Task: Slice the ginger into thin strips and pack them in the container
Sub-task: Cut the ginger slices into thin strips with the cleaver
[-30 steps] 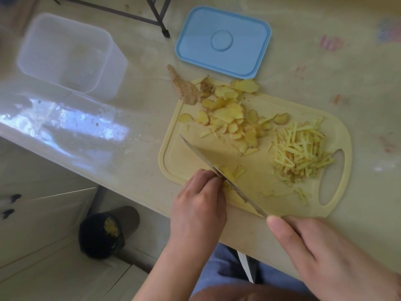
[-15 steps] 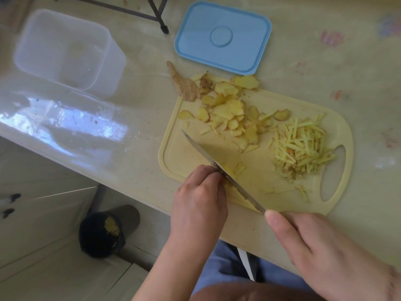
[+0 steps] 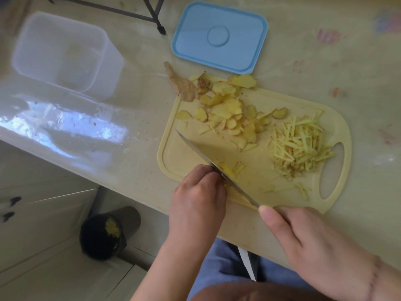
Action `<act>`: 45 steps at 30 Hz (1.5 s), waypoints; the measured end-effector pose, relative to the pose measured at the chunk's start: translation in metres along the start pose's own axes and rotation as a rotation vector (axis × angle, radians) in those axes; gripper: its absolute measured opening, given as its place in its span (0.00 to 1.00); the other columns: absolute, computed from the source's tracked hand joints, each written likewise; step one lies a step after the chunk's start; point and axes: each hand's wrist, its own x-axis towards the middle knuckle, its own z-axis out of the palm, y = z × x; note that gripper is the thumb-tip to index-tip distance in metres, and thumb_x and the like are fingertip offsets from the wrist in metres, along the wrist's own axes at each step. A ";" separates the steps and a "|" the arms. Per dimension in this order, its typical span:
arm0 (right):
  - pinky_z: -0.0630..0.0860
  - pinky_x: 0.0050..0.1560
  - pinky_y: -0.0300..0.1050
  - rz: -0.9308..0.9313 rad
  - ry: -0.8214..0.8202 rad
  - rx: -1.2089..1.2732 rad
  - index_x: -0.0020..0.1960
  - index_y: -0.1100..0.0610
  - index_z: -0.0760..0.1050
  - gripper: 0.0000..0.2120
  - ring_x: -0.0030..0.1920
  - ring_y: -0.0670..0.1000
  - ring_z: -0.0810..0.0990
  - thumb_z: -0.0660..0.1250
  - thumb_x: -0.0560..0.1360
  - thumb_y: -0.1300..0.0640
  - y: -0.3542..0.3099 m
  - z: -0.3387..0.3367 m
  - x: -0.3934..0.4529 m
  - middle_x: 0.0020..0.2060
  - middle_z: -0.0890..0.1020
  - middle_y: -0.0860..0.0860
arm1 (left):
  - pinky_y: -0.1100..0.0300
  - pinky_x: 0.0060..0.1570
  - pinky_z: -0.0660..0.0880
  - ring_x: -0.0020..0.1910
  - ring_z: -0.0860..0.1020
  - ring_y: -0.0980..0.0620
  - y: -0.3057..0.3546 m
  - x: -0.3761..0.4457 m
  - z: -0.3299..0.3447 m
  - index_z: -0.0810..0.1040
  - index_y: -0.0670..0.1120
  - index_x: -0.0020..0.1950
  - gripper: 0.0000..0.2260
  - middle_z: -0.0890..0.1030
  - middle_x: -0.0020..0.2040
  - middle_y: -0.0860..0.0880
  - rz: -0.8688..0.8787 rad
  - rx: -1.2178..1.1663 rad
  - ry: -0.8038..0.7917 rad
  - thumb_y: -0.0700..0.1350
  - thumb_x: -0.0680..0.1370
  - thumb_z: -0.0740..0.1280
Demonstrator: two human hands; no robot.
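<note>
my left hand [image 3: 198, 192] knuckles up, fingers curled, pinning ginger [image 3: 227, 170] on cutting board [image 3: 325, 118] | right hand [image 3: 314, 246] wrapped round knife [image 3: 217, 164], thumb forward | strips [image 3: 297, 148] piled beside handle hole | container [image 3: 65, 53] on desk [image 3: 325, 61], well apart

A glossy beige table [image 3: 91, 135] reflects window light; a dark bin [image 3: 102, 235] stands on the pale floor [image 3: 65, 279].

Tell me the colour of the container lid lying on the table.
Light blue rectangular plastic lid, seen in the head view.
</note>
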 end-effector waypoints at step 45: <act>0.65 0.30 0.39 -0.041 0.050 -0.005 0.27 0.51 0.61 0.30 0.27 0.45 0.71 0.43 0.74 0.29 0.000 0.016 -0.002 0.26 0.75 0.44 | 0.57 0.45 0.74 0.43 0.81 0.48 -0.010 -0.008 0.002 0.86 0.46 0.40 0.10 0.85 0.41 0.53 0.021 0.033 0.035 0.43 0.73 0.65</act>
